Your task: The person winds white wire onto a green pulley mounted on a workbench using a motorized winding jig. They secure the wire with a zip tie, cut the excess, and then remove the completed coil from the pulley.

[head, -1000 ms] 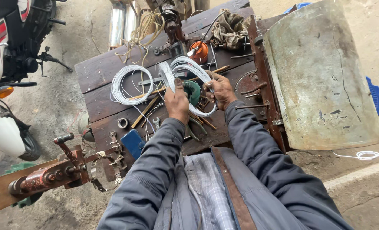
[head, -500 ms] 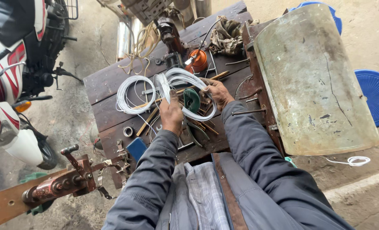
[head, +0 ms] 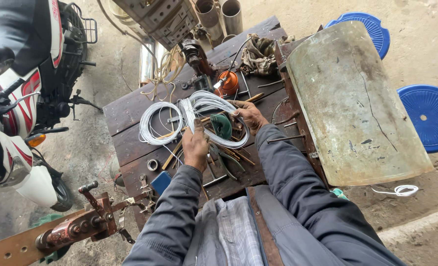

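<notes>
A wide, scarred wooden worktop (head: 130, 111) is seen from above, set on a grimy concrete floor (head: 106, 64). A curved sheet-metal panel (head: 352, 103) is laid along its right side, a red-and-white scooter (head: 17, 98) is parked at the left, and two blue plastic stools (head: 425, 116) are placed beyond the panel. Nearer the camera, a rusty vise (head: 76, 229) is bolted to a beam.

At the worktop's middle a coil of white wire (head: 214, 106) is being gathered — its loops appear to be bunched and squared up. The left hand (head: 195, 145) is clenched around the bundled strands where they cross, and the right hand (head: 248, 116) is closed on the coil's far loop, spreading it. A looser ring of the same wire (head: 157, 123) is left lying flat beside it, touching the worktop. Judged from this, the next move would call for a steady hold at the crossing while the free ring is drawn in without tangling.

Smaller things are scattered beneath — a green tape roll (head: 222, 125), an orange oil can (head: 227, 81), a crumpled rag (head: 258, 54), a blue box (head: 161, 181) and a steel ring (head: 152, 164).
</notes>
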The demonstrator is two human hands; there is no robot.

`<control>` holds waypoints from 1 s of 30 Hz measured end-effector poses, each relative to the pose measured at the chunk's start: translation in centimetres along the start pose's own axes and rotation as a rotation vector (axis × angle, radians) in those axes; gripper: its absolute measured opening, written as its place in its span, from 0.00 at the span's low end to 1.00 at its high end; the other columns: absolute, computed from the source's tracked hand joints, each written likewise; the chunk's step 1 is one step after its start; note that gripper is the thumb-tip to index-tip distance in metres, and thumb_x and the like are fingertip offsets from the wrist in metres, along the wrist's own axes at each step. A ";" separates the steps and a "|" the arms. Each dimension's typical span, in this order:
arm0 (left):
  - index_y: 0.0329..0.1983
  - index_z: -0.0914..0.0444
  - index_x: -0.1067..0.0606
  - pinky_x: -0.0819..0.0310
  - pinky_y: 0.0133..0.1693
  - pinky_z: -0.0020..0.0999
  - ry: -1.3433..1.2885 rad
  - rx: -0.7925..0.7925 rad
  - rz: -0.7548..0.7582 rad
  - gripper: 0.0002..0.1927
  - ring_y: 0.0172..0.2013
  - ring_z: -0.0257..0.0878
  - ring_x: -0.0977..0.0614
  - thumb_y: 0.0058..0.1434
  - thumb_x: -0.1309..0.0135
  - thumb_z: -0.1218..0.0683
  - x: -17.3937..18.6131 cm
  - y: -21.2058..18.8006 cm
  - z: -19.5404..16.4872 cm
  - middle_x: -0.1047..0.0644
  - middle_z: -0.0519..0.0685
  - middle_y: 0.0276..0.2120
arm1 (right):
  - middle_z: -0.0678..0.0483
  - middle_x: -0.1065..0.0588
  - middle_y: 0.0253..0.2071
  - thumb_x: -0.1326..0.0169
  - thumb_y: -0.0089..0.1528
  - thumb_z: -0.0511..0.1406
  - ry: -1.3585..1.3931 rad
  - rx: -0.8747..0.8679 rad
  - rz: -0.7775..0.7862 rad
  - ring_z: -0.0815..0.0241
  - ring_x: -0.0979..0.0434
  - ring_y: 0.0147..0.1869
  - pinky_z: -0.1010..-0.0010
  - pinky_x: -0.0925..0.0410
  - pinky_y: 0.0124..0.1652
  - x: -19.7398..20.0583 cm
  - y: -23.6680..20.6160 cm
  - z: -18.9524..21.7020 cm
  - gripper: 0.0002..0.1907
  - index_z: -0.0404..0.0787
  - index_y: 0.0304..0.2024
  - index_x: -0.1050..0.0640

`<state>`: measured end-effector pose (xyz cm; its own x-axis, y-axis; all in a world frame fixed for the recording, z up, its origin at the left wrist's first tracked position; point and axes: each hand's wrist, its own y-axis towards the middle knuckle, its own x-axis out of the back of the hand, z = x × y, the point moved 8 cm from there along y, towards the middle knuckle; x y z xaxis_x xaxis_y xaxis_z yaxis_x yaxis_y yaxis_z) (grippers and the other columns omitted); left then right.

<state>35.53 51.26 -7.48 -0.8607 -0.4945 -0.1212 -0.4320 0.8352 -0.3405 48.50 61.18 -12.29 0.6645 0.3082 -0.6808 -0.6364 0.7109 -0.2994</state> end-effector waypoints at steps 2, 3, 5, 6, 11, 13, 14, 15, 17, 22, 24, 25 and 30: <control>0.43 0.66 0.29 0.38 0.29 0.28 0.053 0.009 -0.002 0.24 0.27 0.29 0.35 0.72 0.53 0.38 0.3 0.1 -0.1 0.32 0.40 0.27 | 0.52 0.22 0.31 0.51 0.59 0.26 -0.002 -0.016 -0.035 0.69 0.29 0.23 0.78 0.36 0.19 0.5 0.3 -0.2 0.26 0.32 0.61 0.25; 0.41 0.66 0.30 0.41 0.27 0.29 0.061 0.030 0.001 0.25 0.26 0.29 0.36 0.72 0.53 0.38 0.4 0.1 0.0 0.34 0.40 0.26 | 0.51 0.22 0.32 0.52 0.59 0.26 0.015 -0.018 -0.030 0.69 0.28 0.24 0.78 0.36 0.19 0.5 0.5 -0.3 0.26 0.32 0.61 0.25; 0.40 0.65 0.30 0.42 0.27 0.28 0.083 0.032 0.009 0.25 0.26 0.29 0.36 0.71 0.53 0.38 0.7 0.2 -0.2 0.33 0.39 0.26 | 0.50 0.21 0.33 0.52 0.58 0.26 0.055 -0.020 -0.020 0.68 0.26 0.25 0.78 0.36 0.19 0.5 0.7 -0.5 0.27 0.32 0.62 0.26; 0.41 0.64 0.28 0.38 0.29 0.26 0.096 0.014 0.016 0.24 0.27 0.27 0.34 0.70 0.54 0.37 0.8 0.3 -0.4 0.31 0.38 0.28 | 0.50 0.22 0.33 0.51 0.59 0.26 0.069 -0.015 -0.012 0.68 0.27 0.25 0.78 0.36 0.19 0.6 0.8 -0.6 0.27 0.32 0.62 0.26; 0.37 0.65 0.28 0.45 0.26 0.28 0.080 0.056 0.060 0.26 0.25 0.29 0.37 0.71 0.54 0.37 2.0 0.3 0.4 0.34 0.40 0.25 | 0.46 0.20 0.36 0.49 0.58 0.25 0.000 -0.040 -0.059 0.67 0.24 0.28 0.80 0.34 0.20 1.4 0.7 -1.5 0.29 0.32 0.63 0.27; 0.37 0.64 0.29 0.44 0.26 0.28 0.067 0.074 0.061 0.25 0.25 0.29 0.37 0.72 0.53 0.38 2.5 0.0 1.0 0.34 0.39 0.26 | 0.45 0.19 0.38 0.49 0.57 0.26 -0.022 -0.055 -0.079 0.68 0.24 0.28 0.80 0.32 0.21 2.0 0.3 -1.9 0.29 0.32 0.63 0.27; 0.37 0.65 0.28 0.44 0.26 0.28 0.081 0.056 0.057 0.24 0.25 0.29 0.36 0.72 0.53 0.38 2.9 -0.2 1.2 0.33 0.39 0.26 | 0.45 0.18 0.38 0.49 0.57 0.26 -0.034 -0.060 -0.088 0.68 0.24 0.28 0.80 0.32 0.22 2.2 0.1 -2.1 0.29 0.32 0.63 0.27; 0.38 0.65 0.27 0.43 0.27 0.28 0.094 0.037 0.057 0.24 0.26 0.28 0.36 0.72 0.54 0.39 3.1 -0.4 1.5 0.32 0.40 0.26 | 0.46 0.19 0.38 0.49 0.57 0.26 -0.052 -0.026 -0.083 0.69 0.25 0.28 0.80 0.32 0.21 2.3 -0.1 -1.9 0.29 0.32 0.63 0.27; 0.39 0.66 0.27 0.41 0.27 0.29 0.213 -0.008 0.042 0.24 0.25 0.30 0.34 0.72 0.54 0.39 3.9 -1.5 2.2 0.31 0.42 0.25 | 0.48 0.20 0.37 0.48 0.57 0.26 -0.085 0.029 -0.077 0.69 0.25 0.28 0.80 0.33 0.20 2.5 -0.9 -2.1 0.28 0.31 0.62 0.26; 0.43 0.68 0.25 0.30 0.32 0.40 0.671 -0.210 -0.084 0.28 0.27 0.44 0.23 0.71 0.55 0.37 4.6 -4.6 2.8 0.24 0.53 0.25 | 0.48 0.20 0.35 0.50 0.59 0.27 -0.085 0.098 -0.192 0.71 0.30 0.24 0.81 0.36 0.20 2.4 -2.3 -3.7 0.27 0.31 0.62 0.25; 0.44 0.68 0.25 0.28 0.35 0.44 0.671 -0.165 -0.130 0.29 0.29 0.50 0.20 0.69 0.54 0.36 4.9 -5.6 3.8 0.22 0.58 0.27 | 0.49 0.21 0.34 0.50 0.60 0.27 -0.076 0.123 -0.235 0.72 0.31 0.23 0.81 0.36 0.20 2.0 -2.7 -4.2 0.26 0.31 0.62 0.25; 0.45 0.68 0.26 0.27 0.36 0.46 0.673 -0.143 -0.152 0.30 0.30 0.53 0.19 0.67 0.54 0.35 5.3 -6.0 4.2 0.21 0.60 0.29 | 0.51 0.21 0.34 0.50 0.60 0.27 -0.073 0.134 -0.251 0.72 0.31 0.22 0.81 0.37 0.20 1.8 -2.9 -4.4 0.26 0.32 0.62 0.25; 0.48 0.70 0.27 0.25 0.38 0.48 0.649 -0.230 -0.172 0.31 0.33 0.57 0.17 0.68 0.53 0.35 6.4 -7.3 4.5 0.20 0.62 0.33 | 0.56 0.25 0.29 0.50 0.60 0.28 -0.082 0.172 -0.321 0.72 0.34 0.21 0.80 0.37 0.20 1.5 -4.3 -4.7 0.26 0.33 0.62 0.24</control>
<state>34.33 40.91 -9.94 -0.7312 -0.4403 0.5211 -0.5603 0.8233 -0.0906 50.34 55.62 -15.20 0.8532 0.0967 -0.5125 -0.3200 0.8731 -0.3679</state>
